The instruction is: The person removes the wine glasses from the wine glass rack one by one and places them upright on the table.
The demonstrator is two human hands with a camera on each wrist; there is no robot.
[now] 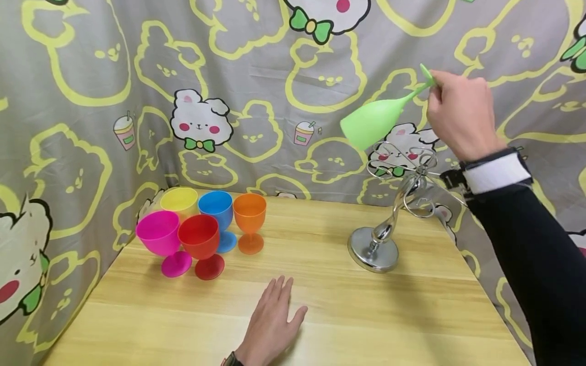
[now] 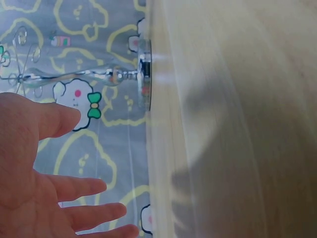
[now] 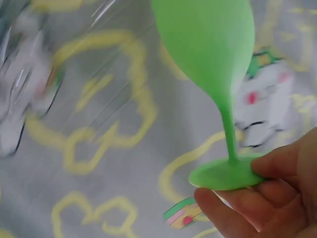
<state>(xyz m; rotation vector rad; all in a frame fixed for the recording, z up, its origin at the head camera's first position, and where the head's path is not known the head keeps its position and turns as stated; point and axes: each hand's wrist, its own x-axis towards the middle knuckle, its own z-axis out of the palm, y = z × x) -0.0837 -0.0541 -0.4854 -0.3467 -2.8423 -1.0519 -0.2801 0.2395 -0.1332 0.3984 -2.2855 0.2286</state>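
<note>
In the head view my right hand (image 1: 464, 114) is raised at the right and pinches the round foot of a light green plastic goblet (image 1: 373, 122). The goblet tilts with its mouth down and to the left, just above the wire loops of a chrome glass rack (image 1: 386, 218). The right wrist view shows the thumb and fingers on the goblet's foot (image 3: 225, 173). My left hand (image 1: 272, 320), fingers straight and spread, is at the table's near side and holds nothing. Whether its palm touches the wood I cannot tell.
At the left of the wooden table (image 1: 311, 244) stand several upright goblets: yellow (image 1: 179, 201), blue (image 1: 216, 208), orange (image 1: 250, 213), magenta (image 1: 160, 234) and red (image 1: 200, 239). A grey patterned curtain (image 1: 265, 66) hangs behind the table and along its sides.
</note>
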